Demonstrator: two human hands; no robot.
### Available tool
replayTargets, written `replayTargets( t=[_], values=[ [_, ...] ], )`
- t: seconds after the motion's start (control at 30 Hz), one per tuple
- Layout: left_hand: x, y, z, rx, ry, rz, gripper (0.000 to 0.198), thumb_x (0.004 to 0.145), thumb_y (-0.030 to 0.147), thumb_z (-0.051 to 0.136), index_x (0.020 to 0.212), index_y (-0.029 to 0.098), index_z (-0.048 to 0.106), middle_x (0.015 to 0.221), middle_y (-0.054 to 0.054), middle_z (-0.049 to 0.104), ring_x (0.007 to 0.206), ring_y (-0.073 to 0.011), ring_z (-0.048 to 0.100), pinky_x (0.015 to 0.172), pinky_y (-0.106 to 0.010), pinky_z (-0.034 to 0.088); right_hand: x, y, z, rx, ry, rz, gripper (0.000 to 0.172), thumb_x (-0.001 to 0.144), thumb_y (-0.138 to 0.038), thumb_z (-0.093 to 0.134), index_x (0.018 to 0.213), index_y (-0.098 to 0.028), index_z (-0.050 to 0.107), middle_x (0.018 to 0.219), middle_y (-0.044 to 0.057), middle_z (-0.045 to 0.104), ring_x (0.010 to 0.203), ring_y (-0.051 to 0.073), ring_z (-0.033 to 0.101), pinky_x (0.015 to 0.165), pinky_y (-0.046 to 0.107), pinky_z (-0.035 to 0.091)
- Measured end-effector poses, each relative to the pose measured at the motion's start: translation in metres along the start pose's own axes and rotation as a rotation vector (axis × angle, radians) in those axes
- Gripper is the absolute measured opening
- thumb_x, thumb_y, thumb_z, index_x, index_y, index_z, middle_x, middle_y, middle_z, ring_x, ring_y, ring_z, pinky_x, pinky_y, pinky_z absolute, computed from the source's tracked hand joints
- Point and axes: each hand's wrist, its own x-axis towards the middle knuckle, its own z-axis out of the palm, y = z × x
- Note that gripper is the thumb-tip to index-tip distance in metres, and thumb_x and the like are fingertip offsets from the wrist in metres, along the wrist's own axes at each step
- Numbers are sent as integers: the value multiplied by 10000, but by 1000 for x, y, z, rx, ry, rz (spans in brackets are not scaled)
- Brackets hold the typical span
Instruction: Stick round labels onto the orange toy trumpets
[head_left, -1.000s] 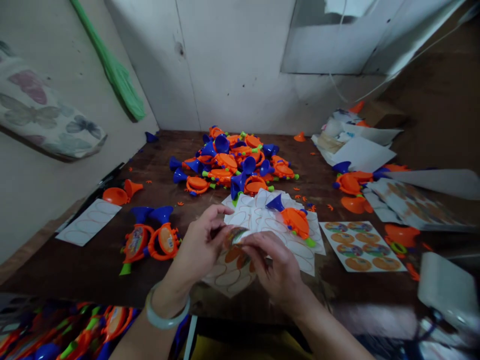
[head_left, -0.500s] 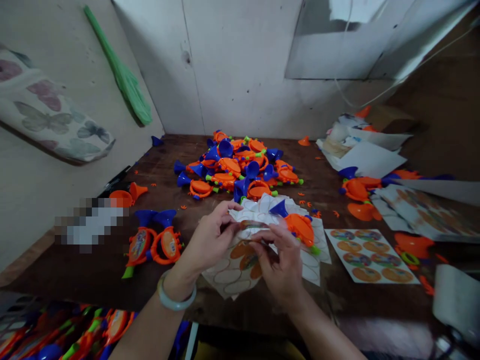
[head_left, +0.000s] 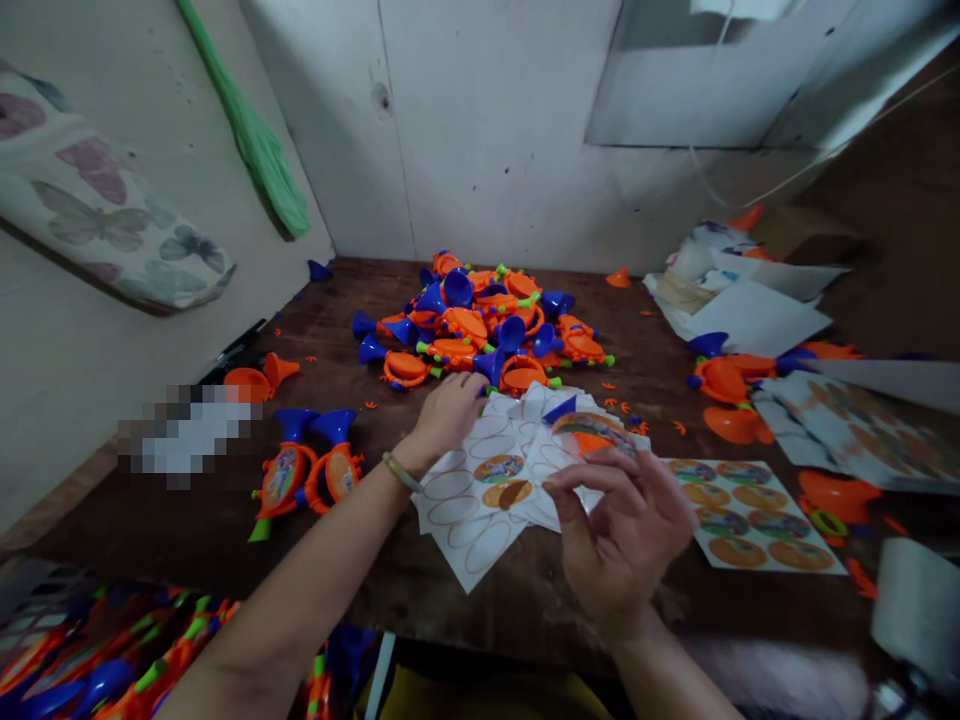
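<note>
Round printed sticker [head_left: 592,432] with an orange and teal design now sits at the far right end of the papers, over the orange body of a plastic toy horn with a blue bell [head_left: 561,409]. I can't tell if it's stuck down or just held there. Half a second ago both hands were bunched together mid-sheet around it, but now they've split apart. The left hand [head_left: 448,415], with a thin bangle [head_left: 401,472] on its wrist, has gone far and left and rests loosely curled on the far edge of the papers, holding nothing I can see. The right hand [head_left: 622,530] has swung right, with its fingers fanned wide. Its fingertips [head_left: 600,468] are right at the sticker's lower edge, but there's blur, so I can't say if it's pinching.

That shift uncovers a white backing sheet with oval outlines [head_left: 469,510], with two round stickers [head_left: 499,468] left on it. Just right of the right hand is another sticker sheet [head_left: 750,515], still full. On the dark wooden worktop [head_left: 525,600], a big heap of orange and blue toy horns [head_left: 480,325] lies far off, and two horns with stickers on [head_left: 307,465] lie to the left.
</note>
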Motion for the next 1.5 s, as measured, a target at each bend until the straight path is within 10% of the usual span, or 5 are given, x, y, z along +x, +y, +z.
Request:
replayTargets(
  t=[0.37, 0.77, 1.07, 1.27, 1.5],
  values=[
    [34, -85, -38, 327, -73, -208, 429, 1057, 398, 751, 1424, 188, 678, 1444, -134, 694, 1232, -301, 725, 1023, -529, 644, -4, 0, 10, 106, 3, 12, 653, 986, -132, 730, 1562, -331, 498, 883, -20, 752, 974, 284, 763, 944, 515, 609],
    [-66, -77, -102, -28, 294, -13, 752, 888, 304, 758, 1570, 219, 452, 1447, -167, 620, 1303, -352, 678, 1088, -520, 603, 16, -20, 10, 726, -26, 410, 678, 1004, -187, 805, 1568, -451, 536, 975, -33, 722, 981, 161, 723, 837, 290, 615],
    [-155, 40, -44, -306, 588, 293, 741, 909, 174, 779, 1609, 300, 573, 1470, -143, 579, 1350, -317, 646, 1130, -466, 599, 28, -54, 23, 597, 44, 318, 949, 894, -231, 929, 1637, -556, 436, 1483, 22, 596, 1412, 233, 616, 1188, 499, 579],
    [-181, 56, -4, -621, 823, 402, 309, 942, 159, 785, 1235, 256, 801, 1215, -105, 742, 1164, -279, 730, 1050, -419, 634, 34, -51, 27, 657, 250, 477, 770, 982, -210, 819, 1555, -624, 514, 1532, -44, 606, 1116, 153, 758, 1072, 424, 650],
    [-174, 56, 17, -1704, 469, -106, 668, 926, 711, 779, 1437, 282, 745, 1438, -161, 776, 1282, -392, 766, 1146, -552, 599, 24, -40, 33, 779, -31, 630, 790, 979, -285, 831, 1613, -587, 468, 1558, 14, 644, 1132, 184, 785, 927, 391, 702]
  ],
)
